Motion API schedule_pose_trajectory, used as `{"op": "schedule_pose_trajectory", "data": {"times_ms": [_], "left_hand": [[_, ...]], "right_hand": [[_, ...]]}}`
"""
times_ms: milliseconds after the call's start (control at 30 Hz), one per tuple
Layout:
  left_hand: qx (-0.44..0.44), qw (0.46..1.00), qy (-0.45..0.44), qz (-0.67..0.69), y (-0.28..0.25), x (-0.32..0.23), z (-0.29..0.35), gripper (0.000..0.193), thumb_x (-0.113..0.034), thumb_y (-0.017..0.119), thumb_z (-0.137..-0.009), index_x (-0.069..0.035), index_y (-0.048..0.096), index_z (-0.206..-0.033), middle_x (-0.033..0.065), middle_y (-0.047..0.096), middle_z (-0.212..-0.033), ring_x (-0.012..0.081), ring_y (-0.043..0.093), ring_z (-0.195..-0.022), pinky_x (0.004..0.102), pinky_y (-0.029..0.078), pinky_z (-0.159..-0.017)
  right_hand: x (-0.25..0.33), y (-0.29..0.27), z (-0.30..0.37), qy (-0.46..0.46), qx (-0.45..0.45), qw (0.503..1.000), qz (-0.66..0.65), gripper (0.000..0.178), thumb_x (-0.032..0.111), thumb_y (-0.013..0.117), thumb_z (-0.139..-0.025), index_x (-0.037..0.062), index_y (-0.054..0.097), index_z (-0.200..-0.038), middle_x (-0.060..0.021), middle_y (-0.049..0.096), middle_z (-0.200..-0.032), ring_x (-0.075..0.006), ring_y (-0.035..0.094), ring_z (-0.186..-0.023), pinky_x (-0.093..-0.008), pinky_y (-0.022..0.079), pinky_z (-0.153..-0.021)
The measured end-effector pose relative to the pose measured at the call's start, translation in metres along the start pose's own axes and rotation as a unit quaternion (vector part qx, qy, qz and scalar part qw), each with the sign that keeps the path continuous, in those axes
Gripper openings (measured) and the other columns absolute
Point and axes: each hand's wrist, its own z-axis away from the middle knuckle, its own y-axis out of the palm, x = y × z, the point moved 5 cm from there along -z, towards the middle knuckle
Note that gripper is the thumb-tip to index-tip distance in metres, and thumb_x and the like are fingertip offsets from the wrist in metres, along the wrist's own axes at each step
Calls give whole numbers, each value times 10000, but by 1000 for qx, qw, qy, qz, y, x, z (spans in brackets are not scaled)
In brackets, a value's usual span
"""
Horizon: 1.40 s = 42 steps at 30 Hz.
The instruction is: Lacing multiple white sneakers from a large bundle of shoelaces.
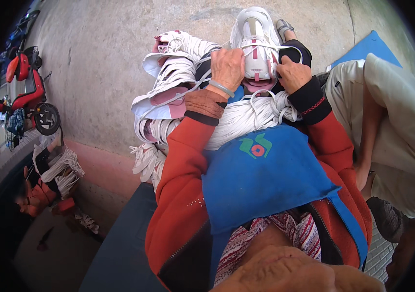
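A white sneaker [257,61] with red and grey trim lies across my knees, its toe pointing away from me. My left hand [227,67] is closed at the sneaker's left side, on a white shoelace that runs over the upper. At the right side, my right hand [295,74] pinches by the eyelet edge, and the shoelace [285,47] loops out past it; its fingertips are partly hidden. Below the sneaker, a thick bundle of white laces [251,117] rests on my lap over the blue apron [265,170].
Several white and pink shoes with laces [168,82] are piled to the left. A seated person in light trousers [387,92] is close on the right. A red scooter [30,95] stands far left, and another person with laces [44,187] sits lower left.
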Motion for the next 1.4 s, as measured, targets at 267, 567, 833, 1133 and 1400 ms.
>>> {"op": "schedule_pose_trajectory", "data": {"times_ms": [267,567,833,1133,1400], "left_hand": [[205,961,-184,20,3,-14,18,323,-278,524,-839,5,427,-961,240,604,-743,430,599,-709,476,482,-652],[345,896,-253,119,5,-4,5,534,-292,550,-773,91,370,-1100,357,536,-1031,475,532,-987,473,427,-867],[225,951,-192,89,27,12,10,301,-181,507,-795,71,417,-933,284,591,-714,439,597,-696,471,487,-650],[168,978,-122,27,18,-18,24,235,-154,526,-794,22,432,-917,251,590,-657,420,596,-606,498,482,-548],[174,936,-215,218,11,23,3,190,-233,488,-853,-78,591,-813,182,621,-776,393,590,-739,495,454,-657]], "right_hand": [[11,-19,13,-73,-82,993,-38,87,91,553,-717,72,552,-632,-105,537,-737,-266,609,-626,-392,462,-511],[-9,-16,5,-96,-223,947,-209,90,107,542,-787,29,511,-821,-156,502,-772,-354,550,-693,-421,441,-621],[12,7,-20,110,-54,972,-200,209,177,493,-848,-10,412,-897,-258,592,-720,-422,601,-691,-503,482,-596],[2,9,-11,96,-54,971,-212,211,195,507,-864,-1,452,-921,-257,573,-671,-405,594,-640,-470,467,-571],[-45,-18,-44,-24,-285,943,-169,197,204,532,-823,56,616,-922,-166,625,-705,-369,609,-689,-443,471,-648]]}}
